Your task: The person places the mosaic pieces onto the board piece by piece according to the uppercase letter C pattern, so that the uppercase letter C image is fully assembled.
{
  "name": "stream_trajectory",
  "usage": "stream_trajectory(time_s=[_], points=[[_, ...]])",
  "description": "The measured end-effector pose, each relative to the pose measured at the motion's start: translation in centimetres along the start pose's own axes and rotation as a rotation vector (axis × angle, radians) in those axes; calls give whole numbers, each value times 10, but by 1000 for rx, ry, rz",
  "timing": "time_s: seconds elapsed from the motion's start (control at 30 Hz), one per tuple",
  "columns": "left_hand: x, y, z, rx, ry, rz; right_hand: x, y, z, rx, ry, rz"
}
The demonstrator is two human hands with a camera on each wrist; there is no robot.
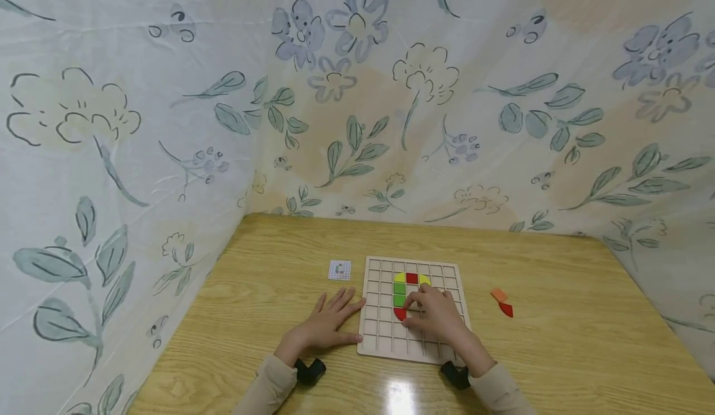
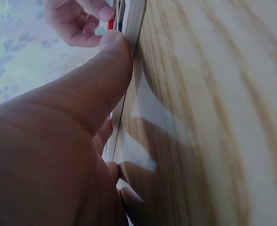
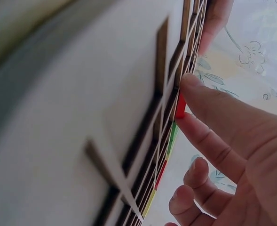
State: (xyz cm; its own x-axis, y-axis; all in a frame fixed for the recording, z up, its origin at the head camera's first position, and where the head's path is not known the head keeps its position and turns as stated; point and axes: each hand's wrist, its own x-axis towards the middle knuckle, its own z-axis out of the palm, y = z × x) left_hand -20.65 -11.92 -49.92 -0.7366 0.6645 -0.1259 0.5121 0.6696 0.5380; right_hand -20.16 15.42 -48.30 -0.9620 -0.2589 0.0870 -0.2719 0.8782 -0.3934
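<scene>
A wooden grid board (image 1: 380, 331) lies on the table with colored tiles set in its cells. My right hand (image 1: 438, 317) reaches over it and pinches a red quarter-circle tile (image 1: 399, 313) between thumb and index finger, at the cell below two green tiles (image 1: 399, 294). Above these sit a yellow corner tile (image 1: 400, 276), a red square tile (image 1: 411, 278) and a second yellow tile (image 1: 425, 278), partly covered by my right hand. My left hand (image 1: 324, 325) lies spread on the table, its thumb and fingertips at the board's left edge.
A small pattern card (image 1: 339, 270) lies left of the board. To the right are an orange tile (image 1: 499, 294) and a red quarter-circle tile (image 1: 506, 309) on the wooden table (image 1: 570, 340). Flowered cloth (image 1: 357, 173) hangs behind and along the sides.
</scene>
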Motion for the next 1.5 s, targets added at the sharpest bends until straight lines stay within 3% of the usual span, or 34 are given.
stream_trajectory(time_s=[0.6, 1.13, 1.5], points=[[1, -5, 2, 7, -1, 7, 1, 3, 2, 25, -10, 19], [-1, -2, -1, 9, -14, 4, -7, 30, -12, 56, 12, 5], [-1, -2, 1, 20, -12, -9, -15, 55, -33, 68, 25, 109]])
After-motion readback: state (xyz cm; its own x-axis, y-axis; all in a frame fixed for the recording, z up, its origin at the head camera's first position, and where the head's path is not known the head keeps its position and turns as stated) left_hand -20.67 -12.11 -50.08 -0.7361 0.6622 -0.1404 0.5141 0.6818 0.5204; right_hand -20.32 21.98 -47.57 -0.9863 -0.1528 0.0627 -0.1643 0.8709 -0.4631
